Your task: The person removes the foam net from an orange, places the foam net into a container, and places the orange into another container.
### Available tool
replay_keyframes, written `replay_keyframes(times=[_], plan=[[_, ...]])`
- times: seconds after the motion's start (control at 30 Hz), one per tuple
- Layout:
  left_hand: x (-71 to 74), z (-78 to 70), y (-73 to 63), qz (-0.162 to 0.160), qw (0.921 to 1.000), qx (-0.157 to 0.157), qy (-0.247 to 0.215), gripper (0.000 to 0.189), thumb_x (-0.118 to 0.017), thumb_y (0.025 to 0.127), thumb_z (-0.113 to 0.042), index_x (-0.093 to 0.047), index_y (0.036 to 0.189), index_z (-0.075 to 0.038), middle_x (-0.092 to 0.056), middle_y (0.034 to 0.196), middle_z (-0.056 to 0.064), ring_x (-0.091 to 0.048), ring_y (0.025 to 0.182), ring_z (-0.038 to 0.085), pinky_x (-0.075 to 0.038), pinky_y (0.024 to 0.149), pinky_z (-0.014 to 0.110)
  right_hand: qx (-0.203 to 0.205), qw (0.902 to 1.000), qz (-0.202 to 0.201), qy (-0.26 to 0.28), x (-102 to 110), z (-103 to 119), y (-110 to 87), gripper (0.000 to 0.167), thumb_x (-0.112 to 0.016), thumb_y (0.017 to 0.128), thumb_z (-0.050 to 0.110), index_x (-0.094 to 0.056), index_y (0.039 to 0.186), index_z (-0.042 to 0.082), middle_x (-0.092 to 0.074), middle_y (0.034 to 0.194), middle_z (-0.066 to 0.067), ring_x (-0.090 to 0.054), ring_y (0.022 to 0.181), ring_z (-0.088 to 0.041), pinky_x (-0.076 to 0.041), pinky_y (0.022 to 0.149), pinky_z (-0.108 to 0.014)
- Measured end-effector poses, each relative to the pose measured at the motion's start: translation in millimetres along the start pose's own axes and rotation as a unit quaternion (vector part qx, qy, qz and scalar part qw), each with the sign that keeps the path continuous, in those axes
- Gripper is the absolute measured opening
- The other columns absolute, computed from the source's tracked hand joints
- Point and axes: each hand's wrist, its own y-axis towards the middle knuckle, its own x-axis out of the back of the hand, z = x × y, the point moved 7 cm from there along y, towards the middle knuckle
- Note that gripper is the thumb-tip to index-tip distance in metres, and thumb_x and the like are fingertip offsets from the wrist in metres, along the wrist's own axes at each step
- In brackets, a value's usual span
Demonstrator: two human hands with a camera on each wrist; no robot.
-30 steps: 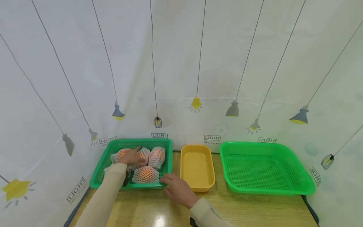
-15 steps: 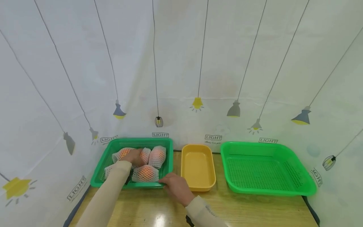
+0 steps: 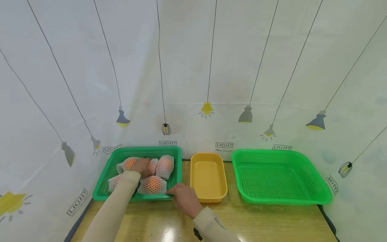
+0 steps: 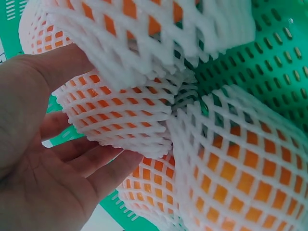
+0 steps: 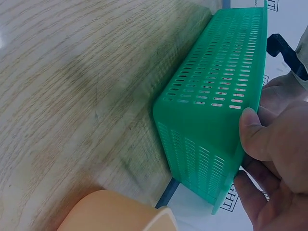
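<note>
Several orange round fruits in white foam netting, kind not clear, lie in a dark green basket [image 3: 179, 168] at the left of the table. My left hand [image 3: 141, 167] reaches into it among the fruits. In the left wrist view, the thumb and fingers curl round one netted fruit [image 4: 118, 113], with other netted fruits [image 4: 245, 168] close beside it. My right hand [image 3: 185, 200] pinches the basket's rim at the near right corner. The right wrist view shows its thumb [image 5: 252, 134] on the outer side of the rim.
A yellow tray [image 3: 208, 179] stands right of the basket, near my right hand. Farther right is a bright green basket [image 3: 281, 201] with a perforated bottom. A wall sheet printed with lamps [image 3: 193, 67] rises behind the wooden table [image 3: 242, 218].
My left hand, earlier spread over the fruits, has sunk lower among them and curled round one. The right hand's fingers have closed on the basket's corner. The head view has shifted slightly.
</note>
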Motion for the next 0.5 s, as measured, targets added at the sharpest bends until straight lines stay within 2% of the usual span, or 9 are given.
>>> replay_keyframes(times=[0.27, 0.5], plan=[[2.2, 0.4, -0.9, -0.011, 0.9996, -0.009, -0.024, 0.068, -0.079, 0.084, -0.014, -0.052, 0.144, 0.005, -0.057, 0.142, 0.028, -0.055, 0.131, 0.047, -0.048, 0.106, 0.059, -0.01, 0.9998, 0.005, -0.016, -3.7, 0.0, 0.8, 0.029, -0.078, 0.087, 0.007, -0.082, 0.107, 0.028, -0.079, 0.102, 0.013, -0.07, 0.096, -0.006, -0.055, 0.065, -0.02], [1.4, 4.7, 1.7, -0.03, 0.9987, -0.004, -0.041, 0.069, -0.081, 0.08, -0.011, -0.055, 0.142, 0.004, -0.06, 0.14, 0.027, -0.058, 0.126, 0.046, -0.052, 0.1, 0.058, -0.011, 0.9998, 0.003, -0.019, -6.2, 0.1, 1.1, 0.028, -0.076, 0.088, 0.006, -0.082, 0.106, 0.027, -0.078, 0.101, 0.011, -0.069, 0.096, -0.006, -0.055, 0.065, -0.02]])
